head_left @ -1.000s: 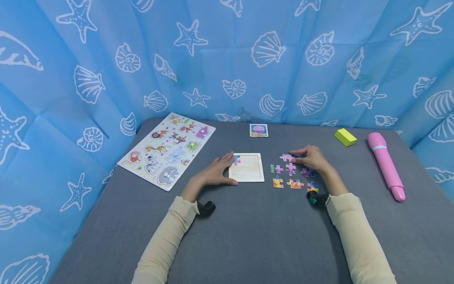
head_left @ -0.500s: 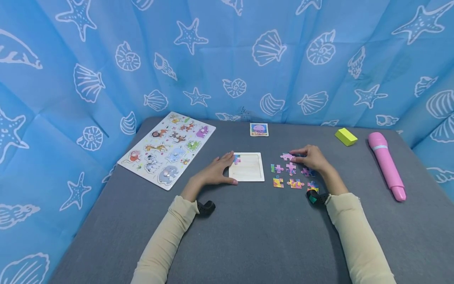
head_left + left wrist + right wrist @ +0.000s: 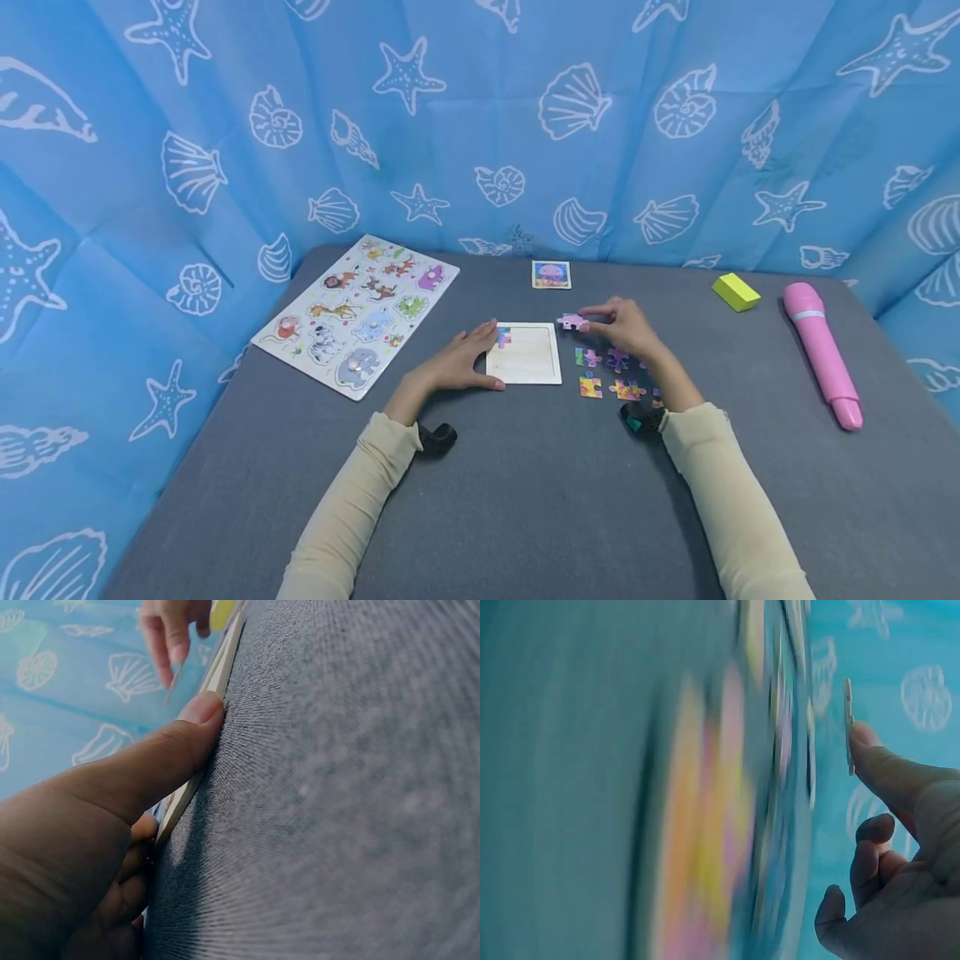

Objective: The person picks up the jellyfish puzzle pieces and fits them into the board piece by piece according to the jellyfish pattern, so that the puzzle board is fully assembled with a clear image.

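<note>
My right hand point(image 3: 630, 327) pinches a pink jigsaw piece point(image 3: 572, 322) between thumb and fingertips, just right of the wooden puzzle tray's upper corner. Edge-on, the piece point(image 3: 849, 727) shows lifted off the table in the right wrist view. With thumb and fingers at its left side, my left hand point(image 3: 457, 362) holds the shallow puzzle tray point(image 3: 557, 354). The thumb point(image 3: 165, 757) lies along the tray's edge in the left wrist view. One pink and blue piece point(image 3: 504, 336) sits in the tray's upper left corner. Several loose jigsaw pieces point(image 3: 590, 385) lie right of the tray, some hidden by my right hand.
A white animal peg puzzle board point(image 3: 358, 317) lies at the left. Behind the tray is a small square picture card point(image 3: 551, 275) with a pink figure. A yellow block point(image 3: 736, 292) and a pink microphone-shaped toy point(image 3: 822, 354) lie right, before a blue curtain point(image 3: 465, 125).
My right hand has lifted the pink jigsaw piece from the top of the loose group and carried it left, towards the tray. My left hand stays at the tray.
</note>
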